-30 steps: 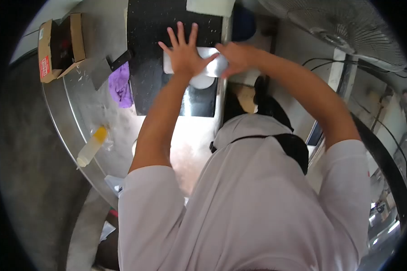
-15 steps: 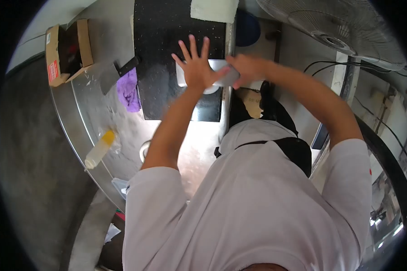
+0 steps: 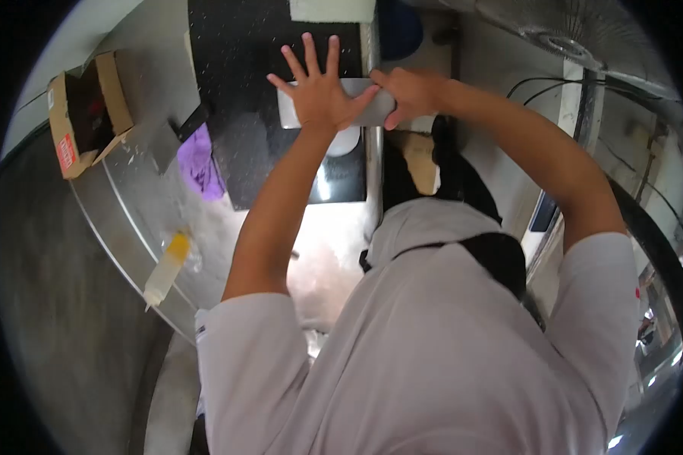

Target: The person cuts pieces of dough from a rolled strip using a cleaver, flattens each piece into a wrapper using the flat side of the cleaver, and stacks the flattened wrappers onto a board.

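Observation:
A wide, flat metal blade, apparently a cleaver (image 3: 376, 112), lies level over the black board (image 3: 250, 178). My right hand (image 3: 411, 95) grips its right end; the handle is hidden inside the fingers. My left hand (image 3: 319, 95) rests flat on the blade, fingers spread wide and palm down. Just below the blade, partly covered by it and by my left wrist, is a smooth white round piece (image 3: 345, 142), which looks like flattened dough. Whatever lies directly under the blade is hidden.
Left of the board are a purple cloth (image 3: 199, 165) and another cleaver with a black handle (image 3: 190, 125). A cardboard box (image 3: 68, 136) and a yellow-tipped squeeze bottle (image 3: 167, 269) are on the metal counter. A white cloth (image 3: 332, 9) lies at the far end; a fan (image 3: 569, 38) stands right.
The whole view has shifted slightly. My right hand, blurred before, is now sharper at the blade's end, and the blade looks flatter. My left hand stays spread over it.

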Demonstrator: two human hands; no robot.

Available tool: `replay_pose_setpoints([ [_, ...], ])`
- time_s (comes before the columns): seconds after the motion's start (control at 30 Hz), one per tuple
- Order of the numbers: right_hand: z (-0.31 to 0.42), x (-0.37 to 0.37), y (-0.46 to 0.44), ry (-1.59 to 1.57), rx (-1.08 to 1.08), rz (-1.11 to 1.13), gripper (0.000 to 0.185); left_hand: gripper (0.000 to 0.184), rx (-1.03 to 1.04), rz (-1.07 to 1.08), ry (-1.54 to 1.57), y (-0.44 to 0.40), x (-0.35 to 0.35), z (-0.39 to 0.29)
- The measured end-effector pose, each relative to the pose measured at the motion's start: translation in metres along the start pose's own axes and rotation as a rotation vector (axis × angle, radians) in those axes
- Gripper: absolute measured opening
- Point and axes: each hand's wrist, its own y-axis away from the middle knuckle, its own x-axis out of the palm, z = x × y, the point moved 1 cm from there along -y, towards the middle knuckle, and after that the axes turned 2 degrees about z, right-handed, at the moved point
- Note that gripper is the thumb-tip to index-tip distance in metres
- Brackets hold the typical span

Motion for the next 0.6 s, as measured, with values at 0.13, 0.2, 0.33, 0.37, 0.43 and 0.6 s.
replay_pose_setpoints([
  [0.13, -0.004, -0.036, -0.023, -0.002, -0.158, -0.085, 0.084, 0.113, -0.017, -0.114, 0.021, -0.019, -0.011, 0.015],
  [0.2, 0.009, -0.049, -0.029, 0.122, -0.022, -0.077, 0.083, 0.11, -0.001, -0.152, 0.037, -0.029, -0.008, 0.027],
  [0.33, 0.002, 0.005, -0.008, -0.084, -0.019, 0.066, 0.086, 0.113, 0.111, -0.088, 0.024, 0.014, 0.002, 0.011],
  [0.37, -0.003, 0.011, -0.006, -0.09, -0.015, 0.07, 0.086, 0.113, 0.112, -0.081, 0.026, 0.013, 0.002, 0.009],
  [0.43, -0.008, 0.004, -0.004, -0.108, -0.023, -0.067, 0.088, 0.112, 0.122, -0.085, 0.051, -0.003, 0.002, 0.006],
  [0.6, 0.018, -0.042, -0.002, -0.068, -0.163, -0.098, 0.087, 0.114, -0.044, -0.027, -0.092, -0.042, -0.04, -0.008],
])
